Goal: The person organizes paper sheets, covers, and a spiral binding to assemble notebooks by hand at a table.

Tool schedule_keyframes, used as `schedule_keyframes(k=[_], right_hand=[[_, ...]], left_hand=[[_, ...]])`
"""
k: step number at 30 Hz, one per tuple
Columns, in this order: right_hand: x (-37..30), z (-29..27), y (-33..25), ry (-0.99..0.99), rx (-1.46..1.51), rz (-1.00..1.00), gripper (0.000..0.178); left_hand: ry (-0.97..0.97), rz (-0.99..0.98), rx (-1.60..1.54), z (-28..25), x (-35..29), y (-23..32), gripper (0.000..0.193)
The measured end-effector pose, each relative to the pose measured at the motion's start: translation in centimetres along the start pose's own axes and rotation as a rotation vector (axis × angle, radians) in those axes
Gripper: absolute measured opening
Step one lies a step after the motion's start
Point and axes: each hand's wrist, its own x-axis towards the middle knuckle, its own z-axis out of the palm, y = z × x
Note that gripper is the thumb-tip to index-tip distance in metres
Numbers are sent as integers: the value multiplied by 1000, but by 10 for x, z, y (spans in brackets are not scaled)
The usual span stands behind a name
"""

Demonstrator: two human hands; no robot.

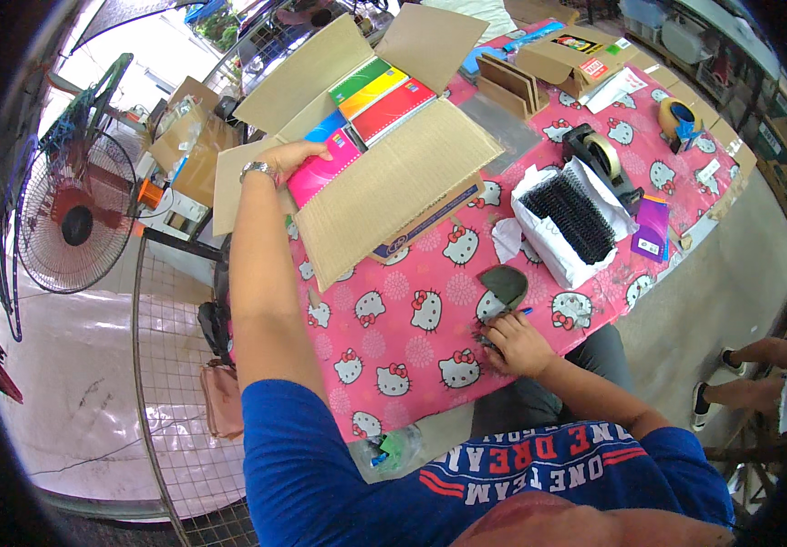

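Observation:
My left hand [291, 160] reaches into an open cardboard box [403, 187] and grips a pink notebook [328, 171] by its upper edge. Beside it in the box lie a red notebook [395, 111] and others with yellow, green and blue covers. My right hand [518, 345] rests near the table's front edge, fingers curled; a small dark thing shows beneath them, too hidden to name. A small blue tip [528, 311] sticks out by its knuckles. Just beyond lies a dark green half-round piece [505, 284], apart from the fingertips.
A paper-lined box [548, 244] of black spiral coils [578, 223] stands right of centre, beside a purple notebook [651, 230]. Behind are a tape dispenser [592, 155], a tape roll [676, 118] and a brown carton [576, 56]. A fan [76, 226] stands left; another person's legs [749, 369] show right.

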Motion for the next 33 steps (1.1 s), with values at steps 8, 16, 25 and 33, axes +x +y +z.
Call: schedule_keyframes(k=[8,16,25,33], right_hand=[[-1,1,1,-16,-9,14,28],[-1,0,2,-12,-27,-2,30],[0,1,2,-22,-22,-2,30],[-1,3,2,-47,-7,-6,28]], left_hand=[[68,3,159,-4,-8,7,32],[30,24,144,5,-17,15,36],[-56,-12,40,5,-15,15,46],[-13,-4,-66,-12,-10,9,50]])
